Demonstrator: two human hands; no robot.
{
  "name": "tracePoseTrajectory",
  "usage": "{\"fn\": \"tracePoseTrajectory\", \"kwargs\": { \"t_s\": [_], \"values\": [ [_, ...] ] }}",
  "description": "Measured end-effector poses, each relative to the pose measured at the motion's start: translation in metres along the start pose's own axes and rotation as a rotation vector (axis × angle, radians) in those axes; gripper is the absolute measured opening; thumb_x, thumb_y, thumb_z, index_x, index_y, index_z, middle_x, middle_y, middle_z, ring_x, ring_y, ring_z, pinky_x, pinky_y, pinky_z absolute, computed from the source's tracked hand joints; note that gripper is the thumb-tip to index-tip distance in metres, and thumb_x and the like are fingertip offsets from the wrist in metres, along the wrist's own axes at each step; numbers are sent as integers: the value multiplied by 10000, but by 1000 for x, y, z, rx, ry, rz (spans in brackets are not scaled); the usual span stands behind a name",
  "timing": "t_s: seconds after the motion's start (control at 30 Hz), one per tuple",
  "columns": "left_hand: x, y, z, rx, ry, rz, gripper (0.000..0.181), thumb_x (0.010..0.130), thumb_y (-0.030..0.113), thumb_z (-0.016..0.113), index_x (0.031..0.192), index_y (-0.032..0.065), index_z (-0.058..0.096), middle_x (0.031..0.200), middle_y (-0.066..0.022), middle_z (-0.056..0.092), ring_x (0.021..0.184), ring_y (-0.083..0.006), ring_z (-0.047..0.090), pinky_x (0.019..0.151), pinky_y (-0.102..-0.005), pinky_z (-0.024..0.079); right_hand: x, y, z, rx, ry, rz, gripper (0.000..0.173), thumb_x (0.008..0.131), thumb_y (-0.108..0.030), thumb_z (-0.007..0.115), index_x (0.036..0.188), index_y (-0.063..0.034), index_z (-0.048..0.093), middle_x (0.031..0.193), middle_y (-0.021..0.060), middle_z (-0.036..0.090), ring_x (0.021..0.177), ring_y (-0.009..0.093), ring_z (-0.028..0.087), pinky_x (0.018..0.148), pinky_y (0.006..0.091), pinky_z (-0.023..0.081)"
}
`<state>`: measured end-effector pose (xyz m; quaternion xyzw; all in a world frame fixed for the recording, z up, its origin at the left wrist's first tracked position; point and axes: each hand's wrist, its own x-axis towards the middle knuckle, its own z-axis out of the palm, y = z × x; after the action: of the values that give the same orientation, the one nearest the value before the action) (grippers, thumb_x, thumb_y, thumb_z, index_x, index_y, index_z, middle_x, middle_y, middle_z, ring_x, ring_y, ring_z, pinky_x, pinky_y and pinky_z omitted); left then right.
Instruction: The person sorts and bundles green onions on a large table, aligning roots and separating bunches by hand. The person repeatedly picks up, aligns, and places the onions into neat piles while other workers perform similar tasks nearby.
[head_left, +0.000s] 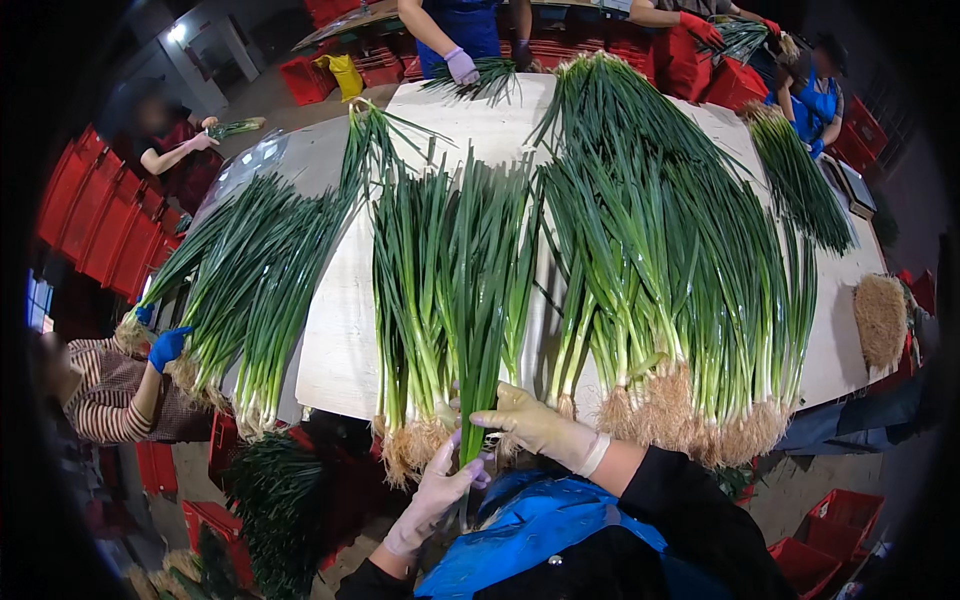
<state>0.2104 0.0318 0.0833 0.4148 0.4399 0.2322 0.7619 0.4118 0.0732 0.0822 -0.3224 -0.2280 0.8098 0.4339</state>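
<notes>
A green onion stalk (472, 390) stands before me, its dark leaves reaching up over the table. My left hand (444, 480), in a thin pale glove, grips its lower end near my blue apron (540, 536). The gloved right hand (544, 427) has its thumb on the stalk just above, with fingers partly hidden behind the leaves. Left of the stalk lies a bunch of green onions (416, 322), roots towards me. On the right is a larger heap of green onions (675, 300) with tangled brown roots (664, 401) over the table's near edge.
The pale tabletop (337, 337) carries more onions (255, 300) at left, handled by a person's blue glove (169, 349). A brown fibrous root mass (880, 321) sits at right. Other people work at the far side. Red crates (847, 517) stand on the floor.
</notes>
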Motion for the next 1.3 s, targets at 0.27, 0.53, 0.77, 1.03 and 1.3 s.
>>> {"fn": "tracePoseTrajectory", "kwargs": {
  "t_s": [0.27,0.53,0.77,1.03,1.3],
  "values": [
    [-5,13,-23,-150,-6,-14,311,960,219,551,1185,18,478,912,-122,604,640,-142,553,578,-272,466,0,-47,17,-455,-59,-19,780,821,-283,750,1387,40,322,1322,182,484,1217,239,465,1040,338,369],
    [-15,25,-35,-12,-21,43,337,934,226,588,1150,-27,537,892,-114,616,650,-132,559,592,-262,472,16,-109,-6,-263,208,-178,519,806,-330,725,1202,-89,492,1080,58,496,992,194,501,829,351,484],
    [-22,23,-34,11,14,-61,427,892,250,634,1212,-11,529,889,-117,630,670,-136,568,605,-269,486,15,-153,-67,-258,669,-555,427,932,-308,597,1224,-4,528,1008,94,638,677,97,553,525,199,427],
    [-19,21,-35,118,-34,-77,417,867,218,661,1203,-5,557,893,-91,647,689,-111,558,641,-253,478,13,-193,-61,-754,774,-347,433,865,-441,640,999,-31,603,786,37,624,596,98,558,481,237,419],
    [-19,20,-28,51,-15,-110,325,887,176,643,1153,1,578,905,-78,656,711,-106,560,653,-247,465,-5,-185,-62,-574,676,-340,229,944,-247,541,1008,-48,633,890,58,694,634,77,561,489,214,409]
  ]
}}
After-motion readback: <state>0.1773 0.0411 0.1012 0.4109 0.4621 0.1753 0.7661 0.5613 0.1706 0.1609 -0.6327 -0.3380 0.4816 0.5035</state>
